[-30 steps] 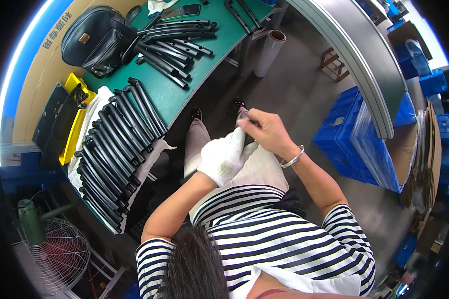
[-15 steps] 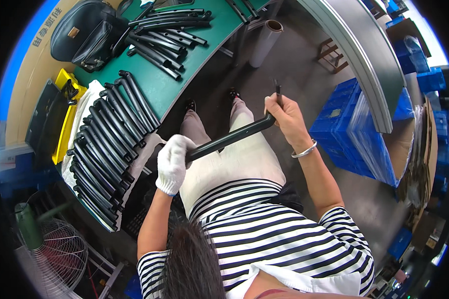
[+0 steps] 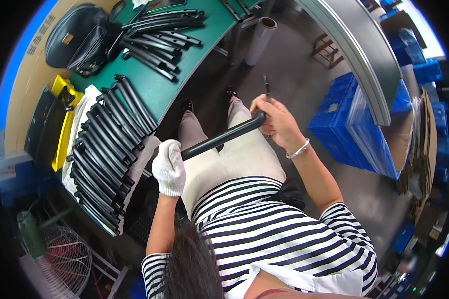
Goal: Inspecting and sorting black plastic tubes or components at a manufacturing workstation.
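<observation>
My left hand [image 3: 169, 168], in a white knit glove, is wrapped round one end of a black bent tube [image 3: 222, 139]. The tube lies slantwise above my lap, its short bent end up at the right. Bare, with a silver bangle at the wrist, my right hand [image 3: 278, 121] is closed at that bent end. A thin dark rod-like tool [image 3: 267, 88] sticks up from its fingers; its exact kind is too small to make out. Whether the tool's lower part touches the tube's mouth is hidden by the fingers.
Many similar black tubes [image 3: 105, 144] lie in a row on white cloth at the left; more tubes [image 3: 157, 50] are on the green table [image 3: 154, 94]. A black bag [image 3: 77, 42] sits there too. Blue crates [image 3: 341, 119] stand right, a fan [image 3: 65, 259] lower left.
My right hand has turned at the tube's bent end and moved slightly left, with the tool. The left hand has shifted a little left and still grips the tube.
</observation>
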Motion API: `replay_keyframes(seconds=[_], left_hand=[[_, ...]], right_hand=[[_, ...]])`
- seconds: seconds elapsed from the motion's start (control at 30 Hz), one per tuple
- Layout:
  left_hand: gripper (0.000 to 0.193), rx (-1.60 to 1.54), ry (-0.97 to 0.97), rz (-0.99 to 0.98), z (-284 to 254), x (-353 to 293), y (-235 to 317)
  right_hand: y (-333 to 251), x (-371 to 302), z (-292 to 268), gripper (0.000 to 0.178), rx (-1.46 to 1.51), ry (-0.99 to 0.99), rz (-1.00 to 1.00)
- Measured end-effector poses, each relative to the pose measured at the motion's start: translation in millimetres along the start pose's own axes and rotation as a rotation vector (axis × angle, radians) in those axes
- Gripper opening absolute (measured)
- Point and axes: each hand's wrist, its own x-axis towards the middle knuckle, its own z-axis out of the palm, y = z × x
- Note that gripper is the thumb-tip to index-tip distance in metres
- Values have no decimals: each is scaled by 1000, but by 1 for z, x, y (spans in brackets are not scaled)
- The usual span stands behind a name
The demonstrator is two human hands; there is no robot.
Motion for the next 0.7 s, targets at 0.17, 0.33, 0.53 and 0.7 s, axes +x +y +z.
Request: replay_keyframes(seconds=[0.17, 0.33, 0.53, 0.7], left_hand=[[12, 40, -180, 118, -3, -8, -3], [47, 45, -245, 295, 15, -15, 6], [34, 8, -359, 82, 12, -14, 24], [44, 252, 147, -271, -21, 44, 8]], right_hand=[[-4, 0, 2, 29, 127, -58, 148], [4, 1, 4, 30, 304, 23, 243], [6, 18, 13, 33, 552, -51, 328], [14, 26, 20, 28, 433, -105, 275]])
